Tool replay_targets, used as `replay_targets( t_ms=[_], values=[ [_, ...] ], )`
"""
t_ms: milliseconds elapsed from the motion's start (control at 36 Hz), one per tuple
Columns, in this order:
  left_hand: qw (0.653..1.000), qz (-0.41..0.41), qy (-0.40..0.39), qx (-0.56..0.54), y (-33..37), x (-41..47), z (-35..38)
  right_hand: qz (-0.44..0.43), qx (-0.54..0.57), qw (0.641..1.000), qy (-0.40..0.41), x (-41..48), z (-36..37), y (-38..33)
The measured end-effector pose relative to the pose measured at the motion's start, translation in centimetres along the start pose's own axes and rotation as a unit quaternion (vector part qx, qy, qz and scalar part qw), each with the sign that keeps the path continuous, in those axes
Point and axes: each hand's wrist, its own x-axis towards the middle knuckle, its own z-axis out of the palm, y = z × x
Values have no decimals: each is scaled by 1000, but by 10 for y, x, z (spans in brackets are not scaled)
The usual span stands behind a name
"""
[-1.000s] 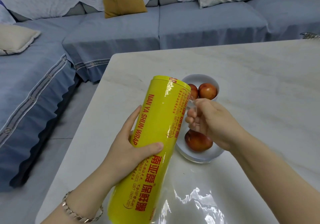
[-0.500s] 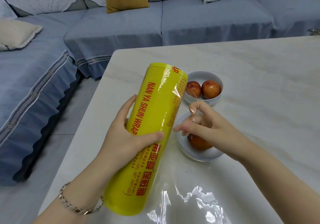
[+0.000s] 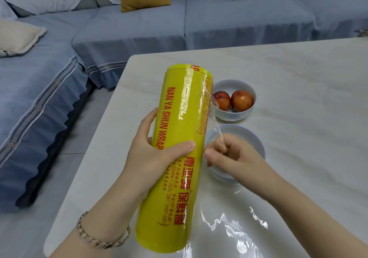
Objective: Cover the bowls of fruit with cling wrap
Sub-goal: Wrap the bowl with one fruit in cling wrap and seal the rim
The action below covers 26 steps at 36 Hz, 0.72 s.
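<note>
left hand (image 3: 153,158) grips the stiff yellow cling wrap roll (image 3: 179,148), right hand (image 3: 233,156) pinches a bunched strand of film (image 3: 214,116) with a bowl (image 3: 253,140) right under it, stuff looks flimsy and clingy so I'd take the whole edge

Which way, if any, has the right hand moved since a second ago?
Yes: the right hand drew back toward the person, off the far bowl, now over the near bowl.

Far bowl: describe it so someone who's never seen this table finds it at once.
On the pale table, two white bowls sit right of the yellow roll. It is the farther one, showing two red fruits; the right hand partly hides the nearer bowl.
</note>
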Motion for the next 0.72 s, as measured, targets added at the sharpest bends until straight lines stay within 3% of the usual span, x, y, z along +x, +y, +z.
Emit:
replay_targets(
  t_ms=[167,278,389,472,611,722],
  values=[
    [1000,-6,-1,-26,1,-1,1,32,136,989,-55,-6,7,3],
    [999,-2,20,-34,2,2,3,72,112,991,-23,-1,11,-3],
    [998,10,65,-22,4,9,7,53,16,997,45,-1,15,-1],
    [996,23,84,-12,6,15,10,36,11,996,80,0,23,1],
    [999,30,5,-14,11,15,6,2,171,977,131,9,17,-1],
    [995,17,-81,-47,7,16,3,-18,247,964,98,15,3,-3]
  ],
)
